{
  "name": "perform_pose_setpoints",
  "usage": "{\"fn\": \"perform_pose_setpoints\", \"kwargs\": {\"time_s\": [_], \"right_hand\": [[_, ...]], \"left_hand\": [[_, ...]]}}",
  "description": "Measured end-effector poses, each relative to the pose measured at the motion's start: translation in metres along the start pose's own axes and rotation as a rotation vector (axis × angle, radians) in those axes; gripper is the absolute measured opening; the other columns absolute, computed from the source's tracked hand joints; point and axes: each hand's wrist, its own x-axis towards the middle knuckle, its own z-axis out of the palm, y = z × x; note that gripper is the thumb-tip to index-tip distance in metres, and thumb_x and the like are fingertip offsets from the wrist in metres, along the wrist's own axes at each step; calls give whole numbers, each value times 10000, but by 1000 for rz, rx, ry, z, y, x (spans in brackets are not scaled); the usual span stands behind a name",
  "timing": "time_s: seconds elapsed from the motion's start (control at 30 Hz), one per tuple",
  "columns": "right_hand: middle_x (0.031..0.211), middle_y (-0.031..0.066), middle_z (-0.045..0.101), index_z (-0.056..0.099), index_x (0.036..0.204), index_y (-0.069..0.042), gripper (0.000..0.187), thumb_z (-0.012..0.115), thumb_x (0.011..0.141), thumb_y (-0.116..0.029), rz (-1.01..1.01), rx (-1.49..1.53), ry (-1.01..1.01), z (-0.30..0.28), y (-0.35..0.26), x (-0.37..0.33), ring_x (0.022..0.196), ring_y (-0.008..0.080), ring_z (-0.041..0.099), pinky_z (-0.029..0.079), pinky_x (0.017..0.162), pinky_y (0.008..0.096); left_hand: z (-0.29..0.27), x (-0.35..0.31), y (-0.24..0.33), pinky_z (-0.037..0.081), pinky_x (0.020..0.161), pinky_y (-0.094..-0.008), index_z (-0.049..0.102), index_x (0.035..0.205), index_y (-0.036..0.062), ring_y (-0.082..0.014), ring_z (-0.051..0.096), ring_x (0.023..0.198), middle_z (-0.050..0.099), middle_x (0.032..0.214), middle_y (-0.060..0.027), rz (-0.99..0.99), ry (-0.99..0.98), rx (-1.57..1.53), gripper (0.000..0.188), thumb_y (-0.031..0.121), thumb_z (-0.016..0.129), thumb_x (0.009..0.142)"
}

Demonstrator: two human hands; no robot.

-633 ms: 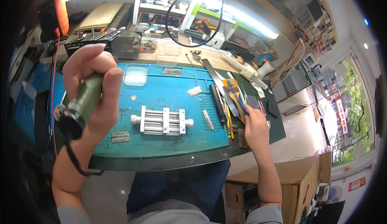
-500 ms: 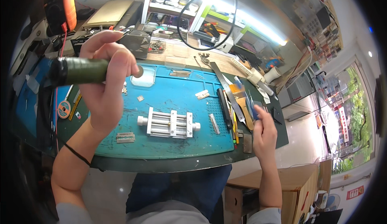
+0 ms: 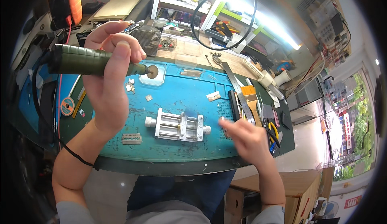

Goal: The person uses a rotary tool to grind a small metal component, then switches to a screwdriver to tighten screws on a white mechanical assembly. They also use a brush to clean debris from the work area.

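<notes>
My left hand [image 3: 113,79] is closed around a green, tape-wrapped rotary tool [image 3: 82,61], held up above the left side of the blue mat [image 3: 161,153]. A small round disc [image 3: 152,72] sits at the tool's tip. A silver screw-driven vise [image 3: 183,131] lies on the mat between my hands, touched by neither. My right hand [image 3: 252,143] hovers right of the vise, blurred, its fingers drawn together. What they hold cannot be made out; a faint blue smear shows over the vise. A double-edged razor blade [image 3: 132,139] lies near the mat's front left.
Rulers, knives and yellow-handled pliers [image 3: 275,131] crowd the right side. A shallow clear dish [image 3: 155,79] stands behind the disc. Small metal pieces [image 3: 213,96] are scattered on the mat. The tool's black cord [image 3: 64,143] hangs beside my left forearm. Shelves [image 3: 183,6] line the back.
My right hand has moved left, from the tools at the right edge toward the vise. The view has shifted slightly. My left hand still grips the rotary tool.
</notes>
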Motion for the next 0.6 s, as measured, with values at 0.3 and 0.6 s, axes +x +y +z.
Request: {"fn": "perform_pose_setpoints", "kwargs": {"time_s": [0.3, 0.6], "right_hand": [[727, 60, 589, 732, 1254, -149, 405, 672, 884, 3, 40, 303, -221, -25, -13, -3, 601, 203, 595, 481, 541, 324], [726, 68, 586, 743, 1228, -126, 362, 682, 888, -17, 99, 395, -159, -17, -3, 1, 581, 205, 556, 460, 558, 322]], "left_hand": [[0, 0, 2, 488, 879, -333, 472, 1302, -58, -122, 549, 858, 595, 900, -74, -7, 39, 9, 337, 89, 514, 1002], [-7, 0, -4, 410, 941, -364, 437, 1351, -51, -178, 492, 927, 531, 949, -88, 24, -47, 84, 384, 191, 426, 1053]]}}
